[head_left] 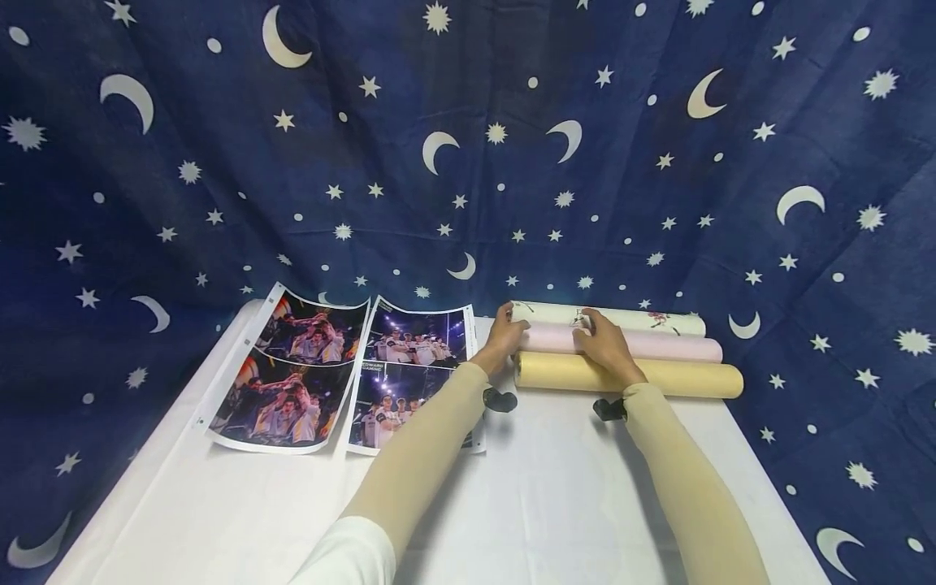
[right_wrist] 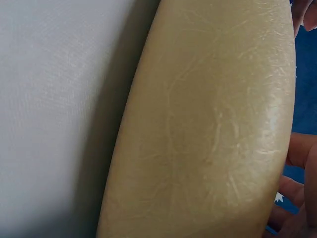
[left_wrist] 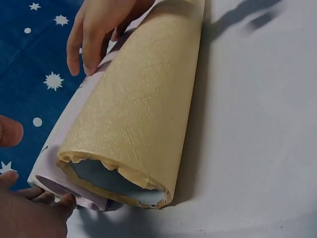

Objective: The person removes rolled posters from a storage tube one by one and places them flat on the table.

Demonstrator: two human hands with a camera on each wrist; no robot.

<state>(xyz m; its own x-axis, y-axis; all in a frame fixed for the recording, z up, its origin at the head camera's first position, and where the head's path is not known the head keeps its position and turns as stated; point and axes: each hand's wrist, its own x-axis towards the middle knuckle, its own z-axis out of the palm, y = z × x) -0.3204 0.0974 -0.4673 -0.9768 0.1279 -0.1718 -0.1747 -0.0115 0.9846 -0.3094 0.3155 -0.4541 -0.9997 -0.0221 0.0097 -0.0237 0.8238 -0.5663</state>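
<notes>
Three rolls lie side by side: a white roll with a floral print at the back, a pale pink roll in the middle and a yellow roll in front. My left hand grips the left end of the white roll, its thumb beside the pink roll's end. Farther right, my right hand reaches over the yellow roll, fingers bent over the white roll and thumb by the pink one. The left wrist view shows the yellow roll's hollow end. In the right wrist view the yellow roll hides most of the grip.
Two glossy photo sheets, a left one and a right one, lie with curled edges on the white-covered table. A dark blue curtain with moons and stars hangs behind the table.
</notes>
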